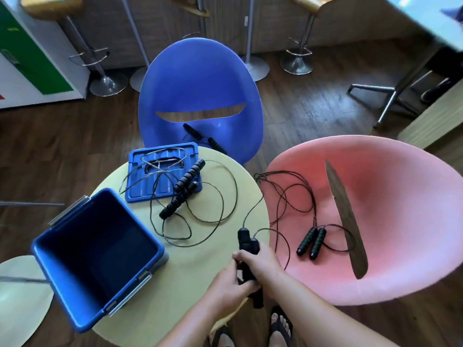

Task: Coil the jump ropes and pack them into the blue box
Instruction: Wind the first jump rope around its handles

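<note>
One rope on pink chair, tangled rope across lid

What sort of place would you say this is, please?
Probably a café or casual lounge area: chrome-based bar stools stand along a wood-panelled counter, and two moulded egg-shaped seats, a blue chair and a pink chair, sit around a small round table on a dark wood floor.

Four jump ropes, one blue box

empty open blue box; uncoiled black jump rope just beside it
</note>
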Action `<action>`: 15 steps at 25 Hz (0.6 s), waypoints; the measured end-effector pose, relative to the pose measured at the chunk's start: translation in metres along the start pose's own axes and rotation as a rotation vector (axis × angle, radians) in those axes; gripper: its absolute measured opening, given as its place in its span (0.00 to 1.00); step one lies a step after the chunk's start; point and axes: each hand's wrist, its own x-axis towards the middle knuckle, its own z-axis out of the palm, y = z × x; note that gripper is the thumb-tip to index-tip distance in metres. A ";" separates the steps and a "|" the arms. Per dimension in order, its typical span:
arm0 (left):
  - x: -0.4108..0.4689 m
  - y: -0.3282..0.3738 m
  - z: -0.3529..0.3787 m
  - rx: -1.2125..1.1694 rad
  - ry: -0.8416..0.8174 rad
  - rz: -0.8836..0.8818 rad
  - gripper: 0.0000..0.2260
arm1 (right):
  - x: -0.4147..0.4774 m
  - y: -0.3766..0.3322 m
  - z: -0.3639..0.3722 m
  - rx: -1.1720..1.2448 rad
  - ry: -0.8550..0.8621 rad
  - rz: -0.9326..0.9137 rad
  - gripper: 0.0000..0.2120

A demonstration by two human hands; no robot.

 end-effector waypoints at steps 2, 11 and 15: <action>0.001 0.008 0.001 0.029 -0.082 0.077 0.24 | -0.008 -0.004 -0.018 0.026 0.055 -0.023 0.23; 0.015 0.094 -0.005 -0.180 -0.071 0.133 0.11 | -0.095 0.002 -0.091 -0.062 0.170 -0.178 0.21; 0.005 0.129 0.016 -0.439 -0.438 -0.099 0.26 | -0.135 0.017 -0.098 -0.063 0.120 -0.248 0.25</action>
